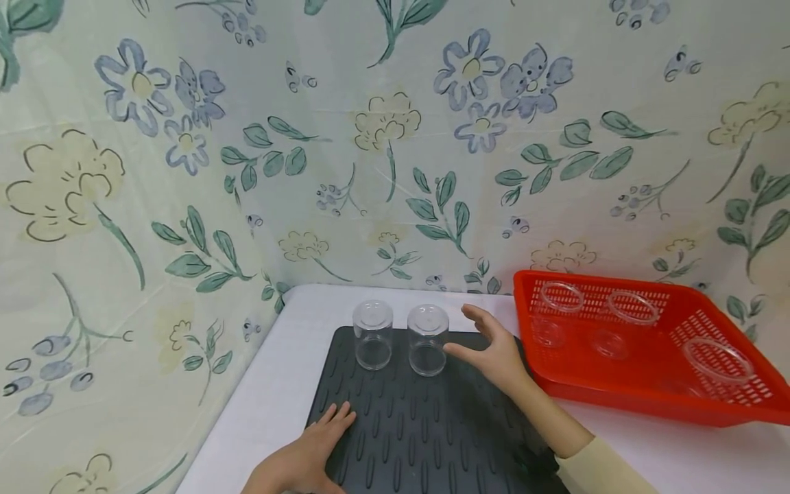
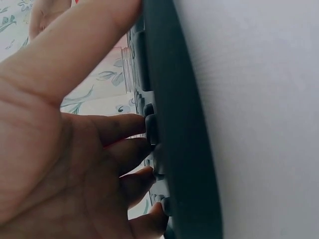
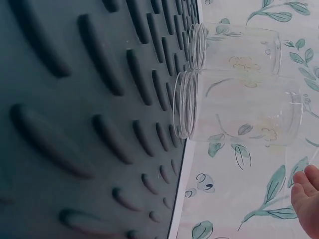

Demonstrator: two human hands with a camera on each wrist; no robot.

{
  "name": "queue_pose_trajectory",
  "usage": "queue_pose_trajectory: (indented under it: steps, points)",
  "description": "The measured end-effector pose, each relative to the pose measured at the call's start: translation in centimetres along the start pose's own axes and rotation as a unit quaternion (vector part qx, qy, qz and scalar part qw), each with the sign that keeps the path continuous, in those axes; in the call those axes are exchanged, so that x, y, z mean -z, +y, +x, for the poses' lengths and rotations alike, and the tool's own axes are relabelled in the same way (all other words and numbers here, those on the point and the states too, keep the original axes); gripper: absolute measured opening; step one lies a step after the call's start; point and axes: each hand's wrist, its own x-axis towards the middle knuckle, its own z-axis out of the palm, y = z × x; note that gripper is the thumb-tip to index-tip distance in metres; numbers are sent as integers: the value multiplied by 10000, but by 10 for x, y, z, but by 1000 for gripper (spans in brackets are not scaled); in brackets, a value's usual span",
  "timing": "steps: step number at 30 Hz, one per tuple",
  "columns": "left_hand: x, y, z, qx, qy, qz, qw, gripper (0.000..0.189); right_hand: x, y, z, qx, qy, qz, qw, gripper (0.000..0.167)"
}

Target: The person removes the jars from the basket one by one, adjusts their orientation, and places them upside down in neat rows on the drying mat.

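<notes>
We see two clear jars standing mouth down on a dark ribbed mat (image 1: 404, 449), side by side with a small gap between them at its far end. The left jar (image 1: 373, 336) and the right jar (image 1: 428, 340) both look upright, and the right wrist view shows us their threaded mouths down at the mat.

Just right of the right jar we find the right hand (image 1: 496, 351), its thumb and fingers spread wide apart. The thumb tip lies at the jar's right side (we cannot tell whether it touches the glass or plastic). Behind that hand, a pale sleeve (image 1: 601, 470) covers the forearm at the near right.

The left hand (image 1: 306, 449) rests at the mat's near left edge, palm down. Its fingers are slightly bent and a little parted, with the thumb held well away from them; in the left wrist view we see fingertips against the mat's raised ribs.

To the right of the mat, a red basket (image 1: 617, 400) holds three more clear jars (image 1: 620, 326). Mat and basket sit on a white tabletop (image 1: 265, 387), and a floral cloth (image 1: 345, 161) hangs along the far and left sides.
</notes>
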Motion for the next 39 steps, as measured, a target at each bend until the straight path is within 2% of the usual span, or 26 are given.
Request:
queue_pose_trajectory:
  steps: [8,13,21,30,39]
  points:
    - [-1,0,1,56,-41,7,10000,113,20,-2,-17,93,176,-130,9997,68]
    - [1,0,0,101,16,-160,9998,115,35,-6,-24,228,302,-340,9987,67]
    - [4,-3,-2,26,-6,-111,9999,115,64,-8,-42,-286,492,-657,9962,65]
    - [2,-4,-1,-31,-49,-71,10000,114,97,4,-63,-554,992,-1610,9804,57]
    - [1,-3,1,-163,-78,27,9998,113,130,11,-78,-858,1247,-2005,9679,58]
